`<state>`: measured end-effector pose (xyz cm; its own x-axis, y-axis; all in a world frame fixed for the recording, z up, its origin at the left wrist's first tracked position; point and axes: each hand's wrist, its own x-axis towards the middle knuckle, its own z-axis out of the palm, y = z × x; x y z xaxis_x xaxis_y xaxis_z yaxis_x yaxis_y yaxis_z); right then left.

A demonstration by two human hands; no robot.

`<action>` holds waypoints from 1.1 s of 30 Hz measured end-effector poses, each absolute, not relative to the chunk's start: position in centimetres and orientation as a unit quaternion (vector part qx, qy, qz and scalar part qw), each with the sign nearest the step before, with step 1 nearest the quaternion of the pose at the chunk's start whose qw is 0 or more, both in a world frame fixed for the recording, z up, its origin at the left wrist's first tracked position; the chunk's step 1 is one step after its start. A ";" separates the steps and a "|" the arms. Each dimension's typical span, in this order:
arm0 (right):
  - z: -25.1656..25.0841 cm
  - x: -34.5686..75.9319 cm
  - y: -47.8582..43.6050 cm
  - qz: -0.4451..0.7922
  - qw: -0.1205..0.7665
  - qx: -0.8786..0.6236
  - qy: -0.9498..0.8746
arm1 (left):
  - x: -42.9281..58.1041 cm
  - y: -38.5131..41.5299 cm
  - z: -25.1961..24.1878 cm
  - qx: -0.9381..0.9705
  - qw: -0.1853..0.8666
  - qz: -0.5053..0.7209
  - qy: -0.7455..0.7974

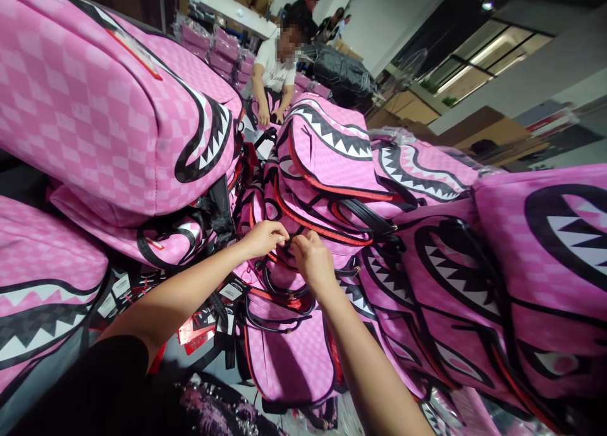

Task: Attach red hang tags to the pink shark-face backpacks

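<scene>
**Left hand [266, 236] and right hand [313, 259] close together at the stack of pink backpacks [327, 170]**

I have both hands up at the near face of the stack, which stands in the middle of the scene. Its top backpack shows a toothed black-and-white mouth band, and red trim runs along the edges below. My left hand comes in from the left with thumb and forefinger pinched narrow; I cannot tell whether anything thin sits between them. My right hand, just beside it, has its fingers curled in by a dark part of a backpack, and I cannot tell whether they grip it. Nor can I make out exactly which layer of the stack I am at.

Just nearer than my hands, below the stack, I see a smooth pink panel [289, 354] with a dark edge. To the left of it lie red tags [195, 335] and a white label [232, 290], among black straps. A large checkered backpack [142, 119] bulks up on my far left. On my right a row of toothed backpacks [455, 278] leans side by side. Beyond the stack, a co-worker in a white shirt [275, 75] bends with both hands lowered to pink goods. Cardboard boxes [502, 132] sit far right.
</scene>
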<state>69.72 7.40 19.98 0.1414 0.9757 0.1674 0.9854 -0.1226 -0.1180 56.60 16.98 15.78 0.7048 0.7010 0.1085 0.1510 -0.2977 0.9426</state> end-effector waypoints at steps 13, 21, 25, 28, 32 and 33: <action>18.4 70.0 6.1 0.111 0.475 -0.658 -0.574 | 49.7 14.3 16.0 0.869 0.321 0.219 0.305; 20.2 69.4 6.3 0.275 0.558 -0.603 -0.500 | 51.4 14.1 15.5 0.774 0.489 0.332 0.228; 20.4 69.8 7.0 0.255 0.535 -0.615 -0.521 | 52.5 14.2 15.0 0.765 0.429 0.421 0.228; 20.3 70.3 7.3 0.258 0.484 -0.639 -0.540 | 53.4 14.2 15.6 0.796 0.331 0.444 0.246; 20.6 71.1 7.0 0.272 0.455 -0.626 -0.572 | 54.5 13.8 17.5 0.849 0.215 0.421 0.235; 20.8 71.3 6.9 0.267 0.451 -0.619 -0.584 | 54.7 13.7 17.9 0.855 0.221 0.415 0.219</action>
<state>71.33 6.90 20.75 0.1747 0.9648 0.1968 0.4832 0.0902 -0.8709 54.73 13.71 17.88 0.5590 0.5579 0.6134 0.1910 -0.8065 0.5595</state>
